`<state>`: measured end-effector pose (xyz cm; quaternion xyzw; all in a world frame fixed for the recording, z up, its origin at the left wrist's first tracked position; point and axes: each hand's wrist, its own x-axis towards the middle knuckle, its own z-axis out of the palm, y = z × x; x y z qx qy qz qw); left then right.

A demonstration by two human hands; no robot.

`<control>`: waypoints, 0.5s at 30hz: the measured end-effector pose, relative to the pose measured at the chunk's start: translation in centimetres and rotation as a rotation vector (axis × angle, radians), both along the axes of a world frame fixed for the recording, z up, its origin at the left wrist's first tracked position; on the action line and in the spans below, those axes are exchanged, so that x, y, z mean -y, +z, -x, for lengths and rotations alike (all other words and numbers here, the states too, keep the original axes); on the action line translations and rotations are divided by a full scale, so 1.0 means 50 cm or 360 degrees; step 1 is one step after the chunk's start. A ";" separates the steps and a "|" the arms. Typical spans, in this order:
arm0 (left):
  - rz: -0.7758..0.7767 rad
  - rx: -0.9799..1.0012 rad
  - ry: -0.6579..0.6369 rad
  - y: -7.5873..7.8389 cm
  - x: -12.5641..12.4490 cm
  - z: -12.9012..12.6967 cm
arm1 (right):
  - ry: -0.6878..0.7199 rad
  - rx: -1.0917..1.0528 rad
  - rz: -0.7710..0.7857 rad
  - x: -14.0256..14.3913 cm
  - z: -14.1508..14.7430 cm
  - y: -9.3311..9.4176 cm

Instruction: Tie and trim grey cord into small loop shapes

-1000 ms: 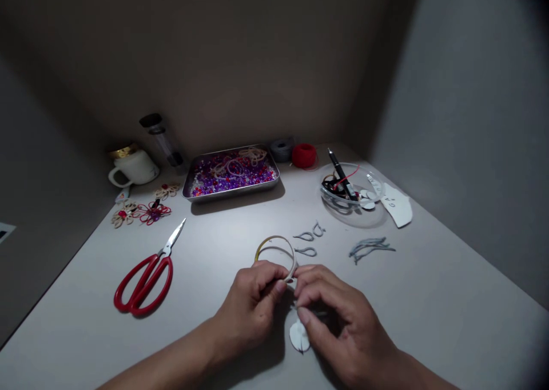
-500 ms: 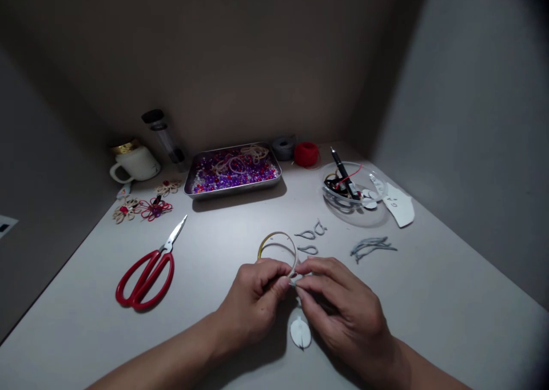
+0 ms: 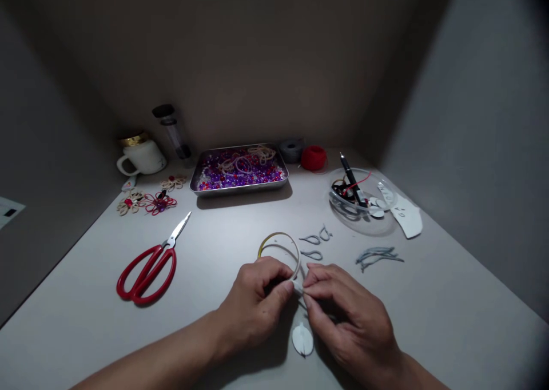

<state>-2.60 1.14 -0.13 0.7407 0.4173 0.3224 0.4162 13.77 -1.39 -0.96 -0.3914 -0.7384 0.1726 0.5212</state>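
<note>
My left hand (image 3: 261, 298) pinches a thin ring (image 3: 295, 246), gold on its left side and whitish on its right, at the ring's lower edge. Beside that grip my right hand (image 3: 349, 315) has its thumb and fingertips closed on a small pale piece (image 3: 298, 287), too covered by the fingers to name. Below the hands a white oval disc (image 3: 302, 339) with a slit lies flat on the table. Grey cord loops (image 3: 311, 255) rest just beyond my right fingertips.
Red-handled scissors (image 3: 148, 274) lie at the left. Behind stand a bead tray (image 3: 240, 191), red thread (image 3: 314, 158), a mug (image 3: 146, 157) and a clear bottle (image 3: 174, 135). Knotted cord flowers (image 3: 158, 203) are at the left. A clear dish (image 3: 364, 211) and grey cords (image 3: 380, 257) lie right.
My right hand has drawn slightly right and down from the left, and more of the pale piece shows between them. The whole view has shifted a little.
</note>
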 end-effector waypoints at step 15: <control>-0.0694 -0.0053 -0.0057 -0.012 -0.003 0.003 | 0.0034 0.0062 0.0007 0.001 -0.006 0.004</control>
